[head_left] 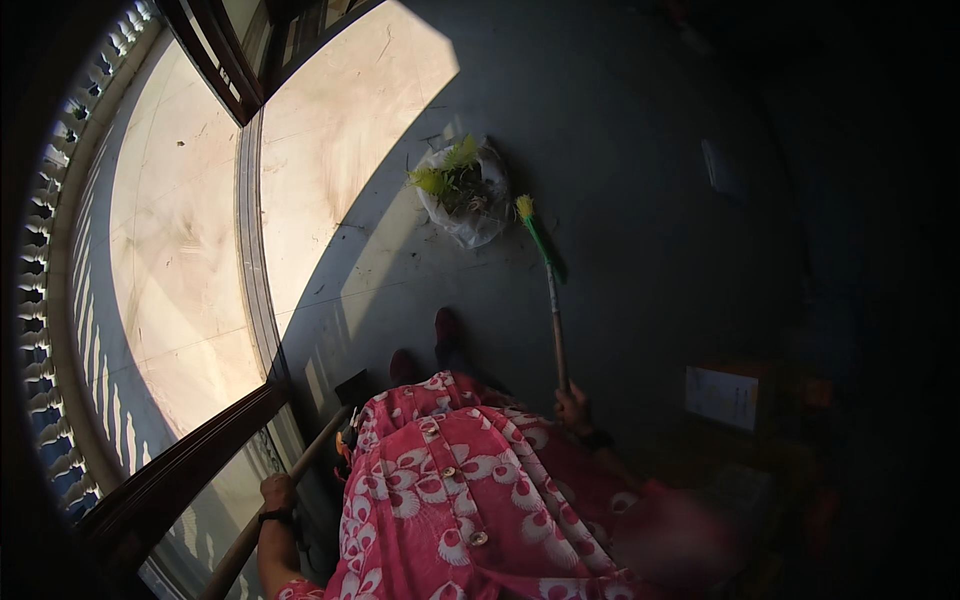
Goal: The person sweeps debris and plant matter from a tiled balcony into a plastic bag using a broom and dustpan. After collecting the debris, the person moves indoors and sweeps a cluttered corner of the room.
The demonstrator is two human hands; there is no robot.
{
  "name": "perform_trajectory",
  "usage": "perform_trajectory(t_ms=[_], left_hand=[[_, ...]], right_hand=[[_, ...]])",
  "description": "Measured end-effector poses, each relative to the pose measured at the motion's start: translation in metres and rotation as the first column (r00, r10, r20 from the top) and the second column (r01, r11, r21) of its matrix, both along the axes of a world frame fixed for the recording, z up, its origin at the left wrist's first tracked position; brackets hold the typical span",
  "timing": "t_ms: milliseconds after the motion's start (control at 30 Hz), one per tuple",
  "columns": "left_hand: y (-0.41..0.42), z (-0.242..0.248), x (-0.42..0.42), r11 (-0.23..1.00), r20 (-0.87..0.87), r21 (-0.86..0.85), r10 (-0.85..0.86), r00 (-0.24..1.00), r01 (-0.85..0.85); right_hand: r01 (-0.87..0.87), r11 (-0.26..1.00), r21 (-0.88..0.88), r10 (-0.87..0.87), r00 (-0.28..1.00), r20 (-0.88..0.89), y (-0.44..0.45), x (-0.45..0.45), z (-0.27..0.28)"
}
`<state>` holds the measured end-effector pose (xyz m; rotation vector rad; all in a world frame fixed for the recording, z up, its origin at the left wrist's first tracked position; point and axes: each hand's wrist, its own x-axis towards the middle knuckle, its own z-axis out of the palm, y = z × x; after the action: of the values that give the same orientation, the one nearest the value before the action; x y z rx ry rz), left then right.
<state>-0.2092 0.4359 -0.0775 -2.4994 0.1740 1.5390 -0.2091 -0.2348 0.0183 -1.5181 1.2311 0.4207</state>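
My right hand (574, 409) grips the wooden handle of a broom (556, 322), which has a green head and yellow bristles. The broom points away from me, its bristles just right of a plastic bag (472, 225) on the floor. Green fern-like leaves (448, 176) and dry plant bits fill the open bag. On the other side, my left hand (279, 495) is closed around a long wooden pole (319, 448). A dark flat piece (351, 386) sits at or near the pole's far end; whether it is joined there is not clear.
Sliding door frames (244, 97) and a floor track (253, 247) run along my left. Beyond lies a sunlit balcony with a white balustrade (34, 281). A printed carton (721, 397) stands at the right in shadow. Small debris (414, 255) lies on the tiles.
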Motion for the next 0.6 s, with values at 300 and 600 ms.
perform_trajectory(t_ms=[300,600], left_hand=[[-0.004,-0.019,-0.007,0.998,0.122,0.01,0.059,0.991,-0.061],[-0.033,0.011,0.016,0.979,0.078,-0.002,0.204,0.976,-0.205]], right_hand=[[-0.206,0.978,-0.004,0.195,0.917,0.349,-0.044,-0.107,-0.118],[-0.511,0.859,-0.039,0.506,0.858,-0.094,-0.065,-0.074,-0.119]])
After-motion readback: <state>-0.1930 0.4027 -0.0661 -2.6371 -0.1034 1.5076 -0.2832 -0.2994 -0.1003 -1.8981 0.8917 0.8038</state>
